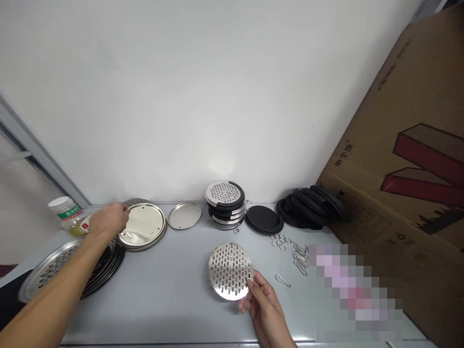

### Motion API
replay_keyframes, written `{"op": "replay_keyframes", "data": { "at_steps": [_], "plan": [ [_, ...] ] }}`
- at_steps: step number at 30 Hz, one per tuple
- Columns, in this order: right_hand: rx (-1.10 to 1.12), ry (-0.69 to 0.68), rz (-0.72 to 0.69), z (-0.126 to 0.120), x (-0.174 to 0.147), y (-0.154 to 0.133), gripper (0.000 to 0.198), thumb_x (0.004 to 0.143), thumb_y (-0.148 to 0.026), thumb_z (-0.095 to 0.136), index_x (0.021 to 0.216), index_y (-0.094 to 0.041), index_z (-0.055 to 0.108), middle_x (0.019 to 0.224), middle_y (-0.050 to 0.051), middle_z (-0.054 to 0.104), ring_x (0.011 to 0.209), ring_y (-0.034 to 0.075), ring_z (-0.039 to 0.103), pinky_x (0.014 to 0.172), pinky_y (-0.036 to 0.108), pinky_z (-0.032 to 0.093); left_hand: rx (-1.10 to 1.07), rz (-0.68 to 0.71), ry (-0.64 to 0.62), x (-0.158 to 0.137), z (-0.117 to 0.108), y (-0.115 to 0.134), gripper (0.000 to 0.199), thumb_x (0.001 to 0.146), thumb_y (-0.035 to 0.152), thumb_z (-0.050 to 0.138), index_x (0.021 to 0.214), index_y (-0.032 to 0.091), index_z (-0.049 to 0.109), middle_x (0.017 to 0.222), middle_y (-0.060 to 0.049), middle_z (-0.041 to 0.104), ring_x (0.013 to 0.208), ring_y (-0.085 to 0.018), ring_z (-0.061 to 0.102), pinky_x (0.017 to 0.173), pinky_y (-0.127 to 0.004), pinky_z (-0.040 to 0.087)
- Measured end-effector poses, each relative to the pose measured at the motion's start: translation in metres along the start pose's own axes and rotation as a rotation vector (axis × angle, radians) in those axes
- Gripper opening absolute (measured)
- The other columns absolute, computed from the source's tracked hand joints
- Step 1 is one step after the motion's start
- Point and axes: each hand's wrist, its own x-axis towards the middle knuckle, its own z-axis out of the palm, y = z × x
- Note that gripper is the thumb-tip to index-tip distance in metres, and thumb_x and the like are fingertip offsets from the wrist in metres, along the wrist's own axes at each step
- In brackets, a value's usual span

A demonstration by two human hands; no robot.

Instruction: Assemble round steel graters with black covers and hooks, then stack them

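My right hand [266, 307] pinches the edge of a round perforated metal grater disc [231, 270] between thumb and fingers, holding it above the grey table. On the left, my left hand [108, 220] is curled closed beside a stack of shiny round metal lids [142, 223]. Whatever its fingers hold, if anything, is hidden. Just behind those lids shows part of another perforated disc [137, 201]. A single silver lid [184, 215] lies to the right of the stack. Under my left forearm are large perforated round plates [54, 266], partly covered.
Against the wall stands a stack of black-rimmed discs [224, 194]. Right of it lie a black round piece [264, 219], a pile of black rings [311, 205], small metal rings [281, 240] and wire clips [300, 258]. A jar [65, 209] stands left; a cardboard box [398, 193] leans right.
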Motion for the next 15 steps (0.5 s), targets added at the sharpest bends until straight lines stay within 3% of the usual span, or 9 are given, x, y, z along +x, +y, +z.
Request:
{"op": "replay_keyframes", "data": {
  "at_steps": [3,6,15],
  "plan": [
    [-0.010,-0.013,-0.005,-0.001,0.000,0.001,0.032,0.081,-0.044,0.074,0.095,-0.017,0.066,0.066,-0.002,0.061,0.052,0.011,0.054,0.055,0.023,0.045,0.145,-0.016,-0.033,-0.004,-0.007,0.013,0.033,0.083,0.041,0.053,0.089,0.014,0.072,0.073,-0.011,0.066,0.075,-0.027,0.060,0.073,-0.037,0.042],
    [-0.018,-0.016,-0.010,-0.003,0.000,0.002,0.032,0.082,-0.044,0.074,0.096,-0.017,0.066,0.064,-0.002,0.060,0.053,0.011,0.055,0.056,0.022,0.044,0.234,-0.019,-0.070,-0.007,-0.012,0.021,0.037,0.086,0.044,0.049,0.093,0.015,0.072,0.083,-0.013,0.068,0.081,-0.028,0.062,0.074,-0.037,0.043],
    [-0.021,-0.007,-0.032,-0.006,0.001,0.007,0.030,0.083,-0.043,0.074,0.094,-0.018,0.064,0.067,-0.002,0.061,0.054,0.012,0.056,0.056,0.023,0.044,0.315,-0.035,-0.214,-0.001,-0.007,0.009,0.022,0.073,0.025,0.058,0.053,0.017,0.064,0.066,-0.014,0.067,0.067,-0.029,0.066,0.064,-0.037,0.045]
  ]
}}
